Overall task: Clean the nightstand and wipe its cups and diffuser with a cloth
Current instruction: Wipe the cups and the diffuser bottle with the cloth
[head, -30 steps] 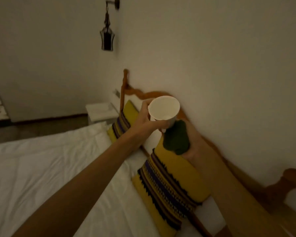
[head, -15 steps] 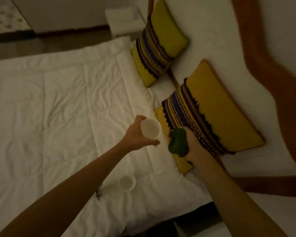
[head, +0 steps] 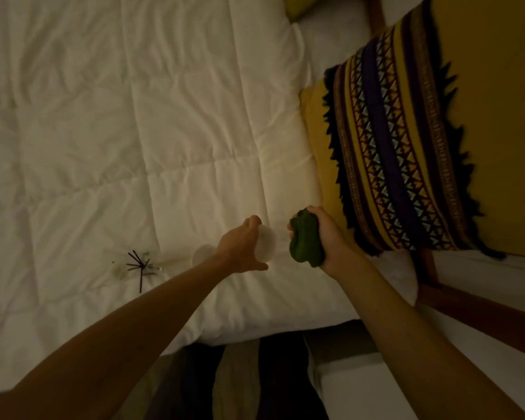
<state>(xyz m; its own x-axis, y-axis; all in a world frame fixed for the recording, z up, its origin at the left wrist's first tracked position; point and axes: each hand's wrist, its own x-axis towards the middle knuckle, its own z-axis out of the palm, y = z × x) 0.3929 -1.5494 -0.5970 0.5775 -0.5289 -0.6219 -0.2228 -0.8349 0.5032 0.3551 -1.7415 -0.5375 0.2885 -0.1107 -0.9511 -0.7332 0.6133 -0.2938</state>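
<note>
My left hand (head: 242, 248) grips a white cup (head: 267, 244) low over the white duvet (head: 134, 131), near the bed's front edge. Just left of that hand, a second white cup (head: 202, 254) stands on the duvet, partly hidden by my wrist. Farther left lies the reed diffuser (head: 135, 266), a clear glass bottle with dark sticks fanning out. My right hand (head: 325, 237) holds a bunched green cloth (head: 305, 239), a short gap to the right of the held cup. The light is dim.
A yellow cushion (head: 406, 140) with dark patterned stripes and fringe leans at the bed's right. A wooden bed frame (head: 467, 316) runs along the lower right. The white nightstand top (head: 376, 392) shows at the bottom, beside a dark striped rug (head: 249, 383).
The view has tilted down from the wall to the bed. Both hands came down together; the cup in my left hand is now just above the duvet beside the other cup.
</note>
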